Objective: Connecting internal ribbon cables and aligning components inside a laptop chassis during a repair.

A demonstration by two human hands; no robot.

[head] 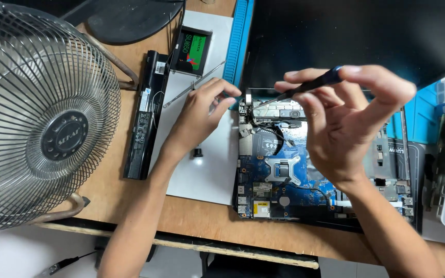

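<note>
**Screwdriver applied to the far-left corner of an opened laptop**

The screwdriver (305, 88) has a dark handle and a thin metal shaft. The right hand (343, 121) closes its grip on the handle, thumb and fingertips pinching it near the top. The shaft slants down to the left, and its tip meets the far-left corner of the opened laptop base (284, 170), close to the hinge.

The laptop base lies on the tabletop (104, 198) with its blue circuit board exposed. A square metal bracket (283, 170) sits at the centre of the board.

The left hand (199, 116) rests just left of the base, on a white sheet (207, 175). Its fingers are curled, with the fingertips touching the base edge; whether they pinch anything cannot be told.

On the sheet, a small black part (198, 152) lies near the left wrist. Farther away lie a thin metal rod (194, 85) and a drive with a green label (191, 51). A long black battery (145, 116) lies left of the sheet. A wire-guard fan (37, 113) stands at the far left.
</note>
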